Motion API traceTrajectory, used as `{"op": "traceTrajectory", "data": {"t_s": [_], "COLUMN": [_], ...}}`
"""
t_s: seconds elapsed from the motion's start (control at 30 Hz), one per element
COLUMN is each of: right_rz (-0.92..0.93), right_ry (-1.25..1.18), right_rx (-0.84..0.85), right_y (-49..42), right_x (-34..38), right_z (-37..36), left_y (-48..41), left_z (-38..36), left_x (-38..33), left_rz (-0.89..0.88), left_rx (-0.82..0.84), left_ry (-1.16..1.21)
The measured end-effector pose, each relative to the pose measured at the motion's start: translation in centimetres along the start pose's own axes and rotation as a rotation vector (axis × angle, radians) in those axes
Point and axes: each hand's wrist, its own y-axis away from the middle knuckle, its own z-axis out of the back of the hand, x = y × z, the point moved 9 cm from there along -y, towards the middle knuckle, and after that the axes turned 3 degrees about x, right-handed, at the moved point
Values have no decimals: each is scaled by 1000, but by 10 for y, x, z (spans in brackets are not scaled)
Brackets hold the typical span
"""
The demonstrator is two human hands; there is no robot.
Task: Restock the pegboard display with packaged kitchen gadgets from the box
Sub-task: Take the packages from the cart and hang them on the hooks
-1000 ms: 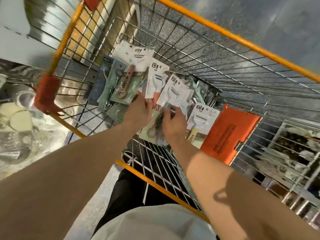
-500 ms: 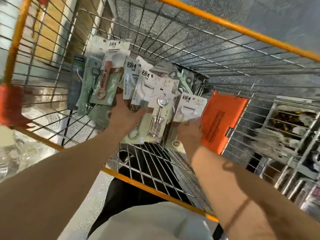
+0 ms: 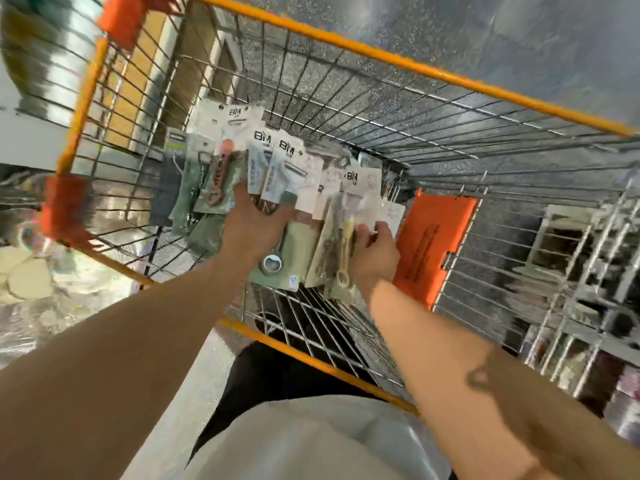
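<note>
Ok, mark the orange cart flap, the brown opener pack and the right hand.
orange cart flap (image 3: 433,244), head view, panel middle.
brown opener pack (image 3: 220,176), head view, opener handle.
right hand (image 3: 375,252), head view, its back.

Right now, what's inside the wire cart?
Carded gadget packs, fanned out; left hand grips the middle ones, right hand pinches the rightmost. Whatever lies under or behind them is covered.

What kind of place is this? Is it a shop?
Probably a shop: a wire cart with orange rails, a bunch of carded, brand-labelled packaged gadgets, and wire shelving of goods at the right.
</note>
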Motion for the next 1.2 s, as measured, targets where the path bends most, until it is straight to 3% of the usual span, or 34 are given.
{"op": "traceTrajectory", "data": {"t_s": [0.13, 0.23, 0.3, 0.5, 0.83, 0.97, 1.2], "right_rz": [118, 112, 187, 412, 805, 952, 1148], "right_ry": [-13, -102, -177, -306, -522, -533, -571], "right_rx": [-64, -95, -87, -2, 194, 261, 379], "right_y": [25, 46, 64, 139, 307, 382, 482], "right_x": [45, 72, 99, 176, 290, 327, 387], "right_z": [26, 39, 47, 66, 84, 90, 99], "left_y": [25, 52, 76, 138, 262, 307, 376], "left_z": [42, 85, 114, 188, 313, 357, 439], "left_x": [-22, -31, -36, -33, 0, 12, 23], "left_rz": [-132, -137, -125, -201, -251, -333, -467], "left_rx": [-13, -153, -249, -317, -433, -403, -541], "left_ry": [-80, 66, 55, 195, 633, 922, 1086]}}
